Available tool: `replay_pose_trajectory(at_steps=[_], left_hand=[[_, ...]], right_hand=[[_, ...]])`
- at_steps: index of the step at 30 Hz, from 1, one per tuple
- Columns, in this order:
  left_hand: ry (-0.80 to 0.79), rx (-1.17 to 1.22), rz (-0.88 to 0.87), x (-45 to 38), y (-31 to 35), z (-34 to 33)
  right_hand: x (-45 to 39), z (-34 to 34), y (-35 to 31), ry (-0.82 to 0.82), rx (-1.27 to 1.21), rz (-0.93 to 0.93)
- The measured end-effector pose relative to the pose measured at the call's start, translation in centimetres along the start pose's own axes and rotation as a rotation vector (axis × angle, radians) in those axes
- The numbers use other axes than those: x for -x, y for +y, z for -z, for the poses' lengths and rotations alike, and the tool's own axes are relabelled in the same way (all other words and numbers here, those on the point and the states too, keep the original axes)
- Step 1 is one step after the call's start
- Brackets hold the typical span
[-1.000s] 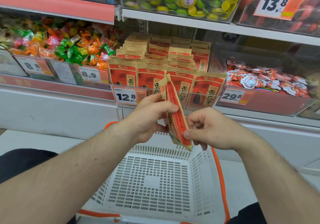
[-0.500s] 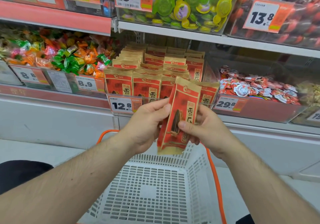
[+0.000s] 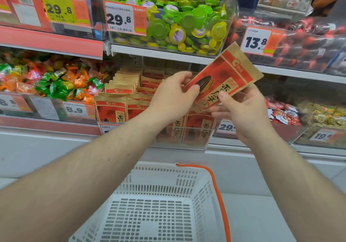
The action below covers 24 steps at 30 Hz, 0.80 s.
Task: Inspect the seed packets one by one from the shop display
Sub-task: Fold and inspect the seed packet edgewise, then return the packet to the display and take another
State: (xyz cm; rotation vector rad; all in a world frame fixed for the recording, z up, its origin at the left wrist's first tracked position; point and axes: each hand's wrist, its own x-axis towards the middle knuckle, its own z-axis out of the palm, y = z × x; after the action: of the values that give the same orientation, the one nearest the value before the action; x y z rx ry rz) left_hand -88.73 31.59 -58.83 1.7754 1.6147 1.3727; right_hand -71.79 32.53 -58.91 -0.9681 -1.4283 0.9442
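Note:
A red and brown seed packet [image 3: 224, 77] with a sunflower seed picture is held up in front of the shelf, tilted with its top toward the upper right, printed face toward me. My left hand [image 3: 174, 93] pinches its lower left edge with thumb on the front. My right hand [image 3: 241, 108] pinches the bottom edge from below. Behind the hands, rows of matching seed packets [image 3: 116, 108] stand upright in a clear display bin [image 3: 187, 144] on the lower shelf.
A white plastic basket [image 3: 159, 191] with an orange handle [image 3: 219, 195] sits below my arms. Bins of wrapped candy [image 3: 50, 84] lie left, jelly cups [image 3: 187, 22] above, more sweets [image 3: 284, 112] right. Price tags line the shelf edges.
The packet turned from edge-on to face-on, then rose and tilted toward the upper right. Both hands lifted with it, and my view tipped upward toward the shelves.

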Motion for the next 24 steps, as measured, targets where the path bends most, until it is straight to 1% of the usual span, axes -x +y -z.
replay_pose_trajectory(at_steps=[3,5,6,7,9,12,13,15,18,21,24], left_hand=[[0.001,-0.264,-0.011,-1.5,-0.2,-0.9],[-0.001,-0.428,-0.049,-1.6,-0.5,-1.3],[-0.032,-0.487,-0.084,-1.7,-0.7,-1.3],[-0.094,-0.549,-0.124,-1.8,-1.0,-1.4],[-0.278,-0.709,-0.198,-2.3,-1.5,-1.5],[-0.509,-0.884,-0.232,-2.8,-1.9,-1.6],[-0.551,-0.909,-0.246,-2.8,-2.0,-1.7],[-0.577,-0.921,-0.275,-2.7,-2.1,-1.8],[-0.575,-0.893,-0.27,-2.6,-2.1,-1.7],[-0.566,-0.872,-0.264,-2.5,-2.2,-1.8],[-0.556,-0.867,-0.263,-2.5,-2.4,-2.0]], right_hand=[[-1.9,1.0,-0.3,0.056,0.163,0.136],[-3.0,1.8,-0.2,0.101,0.203,0.203],[-3.5,2.2,-0.1,0.119,0.204,0.232],[-3.9,2.6,0.0,0.131,0.2,0.253],[-4.8,3.2,0.3,0.139,0.205,0.262],[-6.1,3.3,1.4,0.1,0.294,0.218],[-6.6,3.1,1.9,0.075,0.341,0.201],[-7.5,2.5,2.8,0.0,0.412,0.165],[-8.7,1.6,3.5,-0.107,0.606,0.133],[-10.1,0.9,4.3,-0.177,0.774,0.092],[-11.5,0.2,5.2,-0.268,0.889,-0.019]])
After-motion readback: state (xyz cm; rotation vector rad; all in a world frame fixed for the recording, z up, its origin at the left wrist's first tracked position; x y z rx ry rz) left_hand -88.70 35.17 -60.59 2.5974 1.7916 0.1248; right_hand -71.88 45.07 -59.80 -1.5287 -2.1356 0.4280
